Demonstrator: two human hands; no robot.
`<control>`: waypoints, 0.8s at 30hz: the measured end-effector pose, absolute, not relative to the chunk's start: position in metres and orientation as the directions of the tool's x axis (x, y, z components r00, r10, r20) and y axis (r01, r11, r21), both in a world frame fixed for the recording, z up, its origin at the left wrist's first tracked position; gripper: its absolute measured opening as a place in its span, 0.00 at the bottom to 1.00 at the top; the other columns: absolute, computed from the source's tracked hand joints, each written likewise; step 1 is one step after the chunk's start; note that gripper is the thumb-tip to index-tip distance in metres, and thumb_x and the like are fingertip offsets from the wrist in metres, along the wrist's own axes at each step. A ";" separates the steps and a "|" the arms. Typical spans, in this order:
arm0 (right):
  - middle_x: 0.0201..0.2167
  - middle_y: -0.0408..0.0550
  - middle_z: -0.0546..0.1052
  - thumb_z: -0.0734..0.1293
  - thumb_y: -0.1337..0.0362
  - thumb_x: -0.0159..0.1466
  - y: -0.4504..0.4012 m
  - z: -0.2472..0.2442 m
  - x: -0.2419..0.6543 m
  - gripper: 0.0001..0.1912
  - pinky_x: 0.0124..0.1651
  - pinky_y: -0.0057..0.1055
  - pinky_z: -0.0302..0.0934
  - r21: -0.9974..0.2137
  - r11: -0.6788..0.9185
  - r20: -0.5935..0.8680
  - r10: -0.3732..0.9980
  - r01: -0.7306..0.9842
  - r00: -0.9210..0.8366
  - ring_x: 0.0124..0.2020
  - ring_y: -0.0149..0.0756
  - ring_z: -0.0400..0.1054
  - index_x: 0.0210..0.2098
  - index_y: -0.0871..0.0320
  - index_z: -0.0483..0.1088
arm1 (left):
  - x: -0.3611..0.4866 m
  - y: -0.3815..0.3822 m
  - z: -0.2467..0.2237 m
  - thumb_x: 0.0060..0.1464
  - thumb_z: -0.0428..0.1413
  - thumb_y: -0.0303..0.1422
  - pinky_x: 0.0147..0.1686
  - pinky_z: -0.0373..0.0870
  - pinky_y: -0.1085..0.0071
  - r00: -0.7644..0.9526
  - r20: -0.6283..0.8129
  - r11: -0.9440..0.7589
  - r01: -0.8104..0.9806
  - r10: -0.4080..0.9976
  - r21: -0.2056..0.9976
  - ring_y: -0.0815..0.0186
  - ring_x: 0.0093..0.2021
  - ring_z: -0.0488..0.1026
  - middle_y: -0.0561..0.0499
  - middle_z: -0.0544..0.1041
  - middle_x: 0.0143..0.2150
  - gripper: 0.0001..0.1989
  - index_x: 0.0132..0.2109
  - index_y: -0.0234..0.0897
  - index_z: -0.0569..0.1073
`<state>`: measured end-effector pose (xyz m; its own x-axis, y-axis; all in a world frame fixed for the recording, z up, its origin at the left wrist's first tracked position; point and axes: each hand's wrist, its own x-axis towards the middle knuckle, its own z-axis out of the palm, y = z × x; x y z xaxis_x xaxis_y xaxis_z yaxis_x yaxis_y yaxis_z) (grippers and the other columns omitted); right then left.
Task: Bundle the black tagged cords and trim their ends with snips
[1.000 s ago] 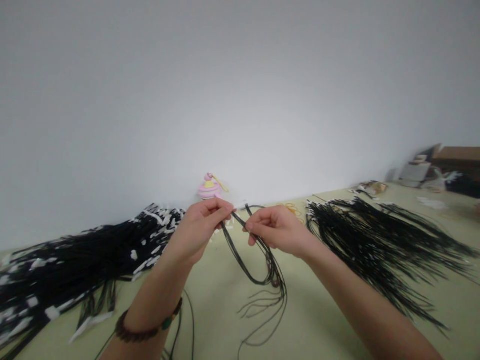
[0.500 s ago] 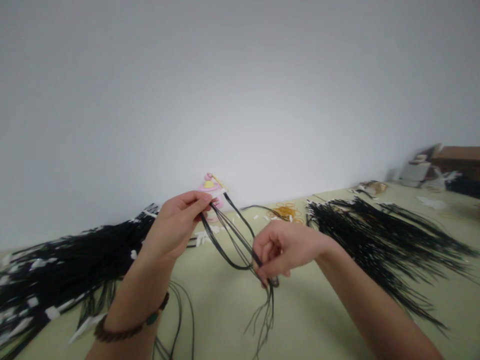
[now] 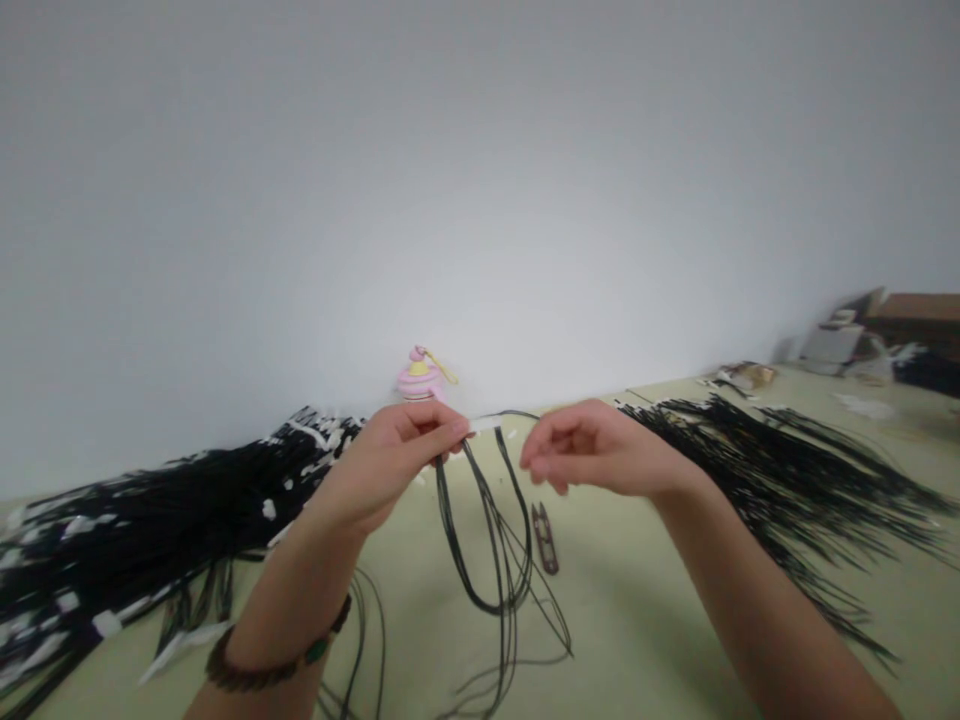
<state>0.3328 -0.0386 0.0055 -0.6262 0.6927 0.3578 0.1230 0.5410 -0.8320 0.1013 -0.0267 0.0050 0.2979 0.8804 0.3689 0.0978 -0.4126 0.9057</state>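
Note:
My left hand (image 3: 420, 440) pinches one end of a small white strip (image 3: 484, 424) between thumb and fingertips. From this strip hangs a bundle of thin black cords (image 3: 450, 530), part of it forming a wide loop and the rest trailing down to the table. My right hand (image 3: 589, 450) is to the right of the loop, fingers loosely curled, apart from the cords and with nothing visible in it. Below it, thread snips (image 3: 545, 538) lie on the table.
Piles of black cords with white ends lie at left (image 3: 187, 500) and right (image 3: 750, 490). A pink and yellow trinket (image 3: 420, 380) stands by the wall. At the far right are a white container (image 3: 830, 342) and a brown box (image 3: 915, 306).
My right hand has let go of the cords and moved up and slightly right. My left hand has shifted right and a little down with the strip; the cords now hang in a loop.

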 end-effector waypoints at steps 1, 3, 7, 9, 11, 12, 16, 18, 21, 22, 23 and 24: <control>0.25 0.44 0.73 0.68 0.63 0.58 -0.036 0.002 0.327 0.09 0.27 0.19 0.60 -0.836 0.533 0.409 0.761 0.127 -0.504 0.23 0.22 0.65 0.35 0.63 0.73 | 0.104 -0.027 0.004 0.47 0.62 0.36 0.26 0.56 0.75 0.314 0.368 -0.419 0.114 0.876 0.901 0.71 0.25 0.62 0.54 0.69 0.23 0.09 0.26 0.35 0.75; 0.27 0.44 0.74 0.70 0.62 0.56 -0.031 -0.004 0.316 0.12 0.28 0.20 0.61 -0.841 0.523 0.436 0.808 0.141 -0.396 0.26 0.23 0.66 0.38 0.63 0.72 | 0.108 -0.027 0.001 0.47 0.61 0.36 0.26 0.55 0.75 0.336 0.365 -0.429 0.137 0.868 0.893 0.70 0.25 0.62 0.54 0.69 0.23 0.09 0.26 0.36 0.75; 0.25 0.44 0.74 0.70 0.67 0.54 -0.023 -0.008 0.310 0.11 0.31 0.22 0.63 -0.881 0.468 0.398 0.810 0.066 -0.431 0.26 0.23 0.66 0.37 0.64 0.73 | 0.109 -0.023 -0.002 0.47 0.62 0.38 0.26 0.56 0.75 0.373 0.343 -0.423 0.158 0.862 0.892 0.70 0.26 0.62 0.53 0.71 0.24 0.09 0.28 0.37 0.77; 0.24 0.43 0.74 0.70 0.68 0.54 -0.023 -0.008 0.311 0.09 0.30 0.21 0.62 -0.884 0.466 0.409 0.818 0.049 -0.404 0.25 0.22 0.66 0.35 0.65 0.73 | 0.109 -0.022 -0.002 0.48 0.61 0.38 0.26 0.56 0.75 0.391 0.319 -0.404 0.156 0.863 0.902 0.70 0.26 0.62 0.52 0.71 0.24 0.09 0.29 0.37 0.78; 0.23 0.43 0.73 0.70 0.69 0.53 -0.023 -0.007 0.313 0.09 0.28 0.21 0.61 -0.885 0.462 0.410 0.830 0.056 -0.378 0.24 0.21 0.65 0.34 0.65 0.73 | 0.109 -0.023 -0.002 0.48 0.61 0.40 0.25 0.57 0.75 0.401 0.294 -0.375 0.140 0.868 0.916 0.70 0.26 0.62 0.52 0.70 0.24 0.10 0.29 0.36 0.78; 0.23 0.43 0.73 0.70 0.69 0.53 -0.023 -0.007 0.314 0.09 0.28 0.21 0.61 -0.887 0.458 0.407 0.834 0.058 -0.372 0.23 0.21 0.65 0.34 0.65 0.73 | 0.109 -0.023 -0.002 0.49 0.61 0.40 0.25 0.58 0.75 0.404 0.280 -0.357 0.128 0.871 0.925 0.70 0.26 0.62 0.52 0.70 0.24 0.11 0.29 0.36 0.78; 0.23 0.43 0.73 0.70 0.68 0.53 -0.025 -0.006 0.314 0.08 0.28 0.21 0.61 -0.891 0.450 0.400 0.838 0.057 -0.371 0.23 0.21 0.65 0.33 0.64 0.73 | 0.108 -0.026 -0.001 0.48 0.60 0.42 0.26 0.61 0.74 0.422 0.227 -0.285 0.078 0.877 0.955 0.69 0.26 0.62 0.50 0.69 0.25 0.13 0.29 0.35 0.78; 0.22 0.42 0.73 0.70 0.68 0.52 -0.025 -0.006 0.313 0.08 0.28 0.21 0.61 -0.892 0.448 0.397 0.842 0.063 -0.365 0.23 0.22 0.65 0.33 0.64 0.73 | 0.107 -0.026 -0.001 0.48 0.60 0.42 0.26 0.61 0.74 0.434 0.206 -0.260 0.069 0.877 0.963 0.69 0.26 0.62 0.50 0.69 0.25 0.13 0.29 0.35 0.78; 0.22 0.43 0.74 0.70 0.68 0.52 -0.025 -0.006 0.312 0.08 0.28 0.22 0.61 -0.896 0.439 0.389 0.849 0.068 -0.359 0.23 0.22 0.65 0.32 0.64 0.73 | 0.107 -0.026 0.000 0.48 0.60 0.42 0.26 0.62 0.74 0.452 0.182 -0.238 0.071 0.873 0.969 0.70 0.27 0.62 0.49 0.69 0.25 0.14 0.30 0.34 0.79; 0.22 0.43 0.74 0.70 0.68 0.52 -0.024 -0.006 0.312 0.08 0.28 0.22 0.61 -0.896 0.438 0.388 0.849 0.067 -0.359 0.23 0.22 0.65 0.32 0.64 0.73 | 0.107 -0.026 0.000 0.48 0.60 0.42 0.26 0.62 0.74 0.457 0.177 -0.234 0.071 0.872 0.970 0.70 0.27 0.63 0.49 0.69 0.26 0.14 0.30 0.34 0.78; 0.22 0.43 0.74 0.70 0.68 0.52 -0.024 -0.006 0.312 0.08 0.28 0.22 0.61 -0.897 0.438 0.389 0.848 0.065 -0.359 0.23 0.22 0.65 0.32 0.64 0.73 | 0.107 -0.026 0.000 0.48 0.61 0.42 0.27 0.62 0.74 0.461 0.174 -0.231 0.070 0.870 0.970 0.69 0.27 0.63 0.49 0.69 0.26 0.14 0.31 0.34 0.78; 0.22 0.43 0.74 0.70 0.69 0.52 -0.024 -0.006 0.311 0.08 0.27 0.22 0.60 -0.897 0.437 0.388 0.849 0.064 -0.359 0.23 0.22 0.65 0.32 0.64 0.73 | 0.107 -0.026 -0.001 0.48 0.61 0.42 0.26 0.62 0.74 0.464 0.171 -0.229 0.069 0.869 0.971 0.70 0.27 0.63 0.49 0.69 0.26 0.14 0.31 0.34 0.78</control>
